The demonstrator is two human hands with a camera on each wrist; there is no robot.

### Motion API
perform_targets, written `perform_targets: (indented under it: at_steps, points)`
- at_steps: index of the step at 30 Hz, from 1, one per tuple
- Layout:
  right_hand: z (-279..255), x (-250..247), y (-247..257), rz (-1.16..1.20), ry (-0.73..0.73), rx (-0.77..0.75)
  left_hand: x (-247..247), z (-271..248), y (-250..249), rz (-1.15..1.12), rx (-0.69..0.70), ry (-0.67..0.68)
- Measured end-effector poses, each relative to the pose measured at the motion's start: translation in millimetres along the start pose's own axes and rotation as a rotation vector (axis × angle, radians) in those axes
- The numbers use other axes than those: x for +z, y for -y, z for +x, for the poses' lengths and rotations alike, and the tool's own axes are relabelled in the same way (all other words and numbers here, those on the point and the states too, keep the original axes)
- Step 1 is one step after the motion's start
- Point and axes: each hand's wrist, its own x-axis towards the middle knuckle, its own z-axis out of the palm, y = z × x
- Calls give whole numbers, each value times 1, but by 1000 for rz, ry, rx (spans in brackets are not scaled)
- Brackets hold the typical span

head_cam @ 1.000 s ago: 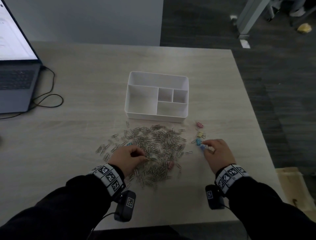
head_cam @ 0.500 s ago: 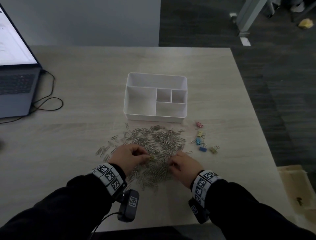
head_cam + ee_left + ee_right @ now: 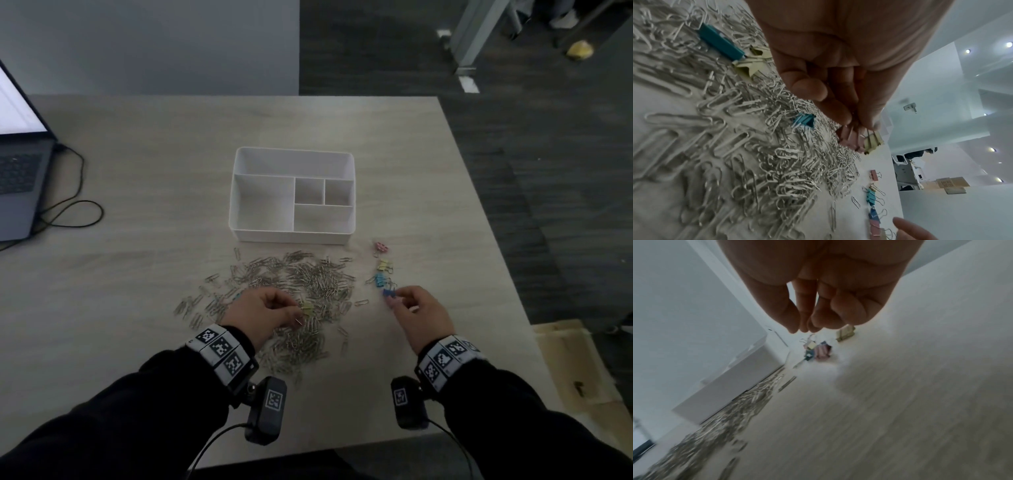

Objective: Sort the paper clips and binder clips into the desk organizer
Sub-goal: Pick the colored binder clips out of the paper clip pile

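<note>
A white desk organizer [image 3: 293,236] with empty compartments stands mid-table; its wall [image 3: 731,379] also shows in the right wrist view. In front of it lies a heap of silver paper clips [image 3: 308,277] [image 3: 756,146], with teal [image 3: 721,40] and yellow [image 3: 754,65] binder clips among them. My left hand [image 3: 263,315] hovers over the heap and pinches the wire handles of a pink binder clip [image 3: 849,136] and a yellow binder clip [image 3: 307,306]. A row of colored binder clips [image 3: 382,270] lies to the right. My right hand [image 3: 411,308] is at its near end by the blue clip [image 3: 388,292]. Its fingertips [image 3: 801,329] are drawn together just above a pink clip [image 3: 822,350] lying on the table, and nothing shows between them.
An open laptop [image 3: 20,178] and its black cable [image 3: 75,212] sit at the table's left. The table's right edge runs just beyond the binder clip row. A cardboard box [image 3: 575,370] is on the floor at the right.
My right hand went from the paper clip heap back right to the binder clip row, where a pink clip now lies. My left hand stayed over the heap and now holds a yellow clip.
</note>
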Motion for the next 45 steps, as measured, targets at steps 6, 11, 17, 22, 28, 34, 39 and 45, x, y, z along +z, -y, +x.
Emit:
perform_targets:
  at_steps: [6,11,17,22,28,34,39,45]
  points:
    - [-39,26,37,184,394,-160,17,-3,6,-27,-27,59]
    - [-58,60,51,297,518,-216,32,-9,4,-99,-46,100]
    - [-45,44,41,210,409,-113,31,-15,7,-113,-79,117]
    - [-9,11,21,-200,275,-135,11,-12,16,25,-57,42]
    - [11,-10,13,-362,192,-172,-6,-7,19,41,-64,-37]
    - [7,1,25,-438,145,-266,-20,-4,26,62,-56,-95]
    - [7,15,46,-730,318,-238,-31,-5,27,149,-20,-116]
    - [7,26,54,-873,377,-232,-47,-7,35,209,10,-181]
